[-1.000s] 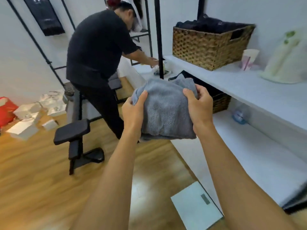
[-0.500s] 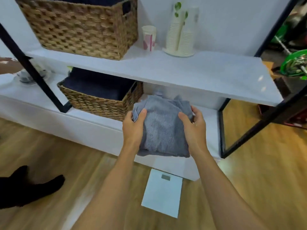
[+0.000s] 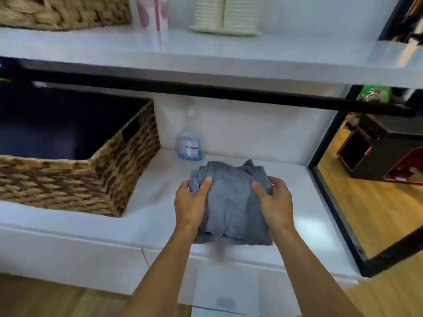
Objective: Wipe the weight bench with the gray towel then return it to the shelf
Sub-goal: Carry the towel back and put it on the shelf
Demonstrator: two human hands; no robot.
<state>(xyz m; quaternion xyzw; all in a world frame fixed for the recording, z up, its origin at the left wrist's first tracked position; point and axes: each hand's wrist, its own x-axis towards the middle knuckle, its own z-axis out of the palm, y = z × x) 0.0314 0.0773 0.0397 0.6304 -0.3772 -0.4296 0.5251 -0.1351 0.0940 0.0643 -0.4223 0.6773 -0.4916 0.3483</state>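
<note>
Towel (image 3: 231, 202) on shelf (image 3: 151, 211) — basket (image 3: 75, 179) left, bottle (image 3: 189, 145) behind.

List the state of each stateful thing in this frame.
gray towel, folded, over the lower shelf; contact unclear.
left hand, gripping the towel's left side.
right hand, gripping the towel's right side.
wicker basket, open-topped, dark contents inside.
blue bottle, upright behind the towel.
cup stacks, upright on the upper shelf.
</note>
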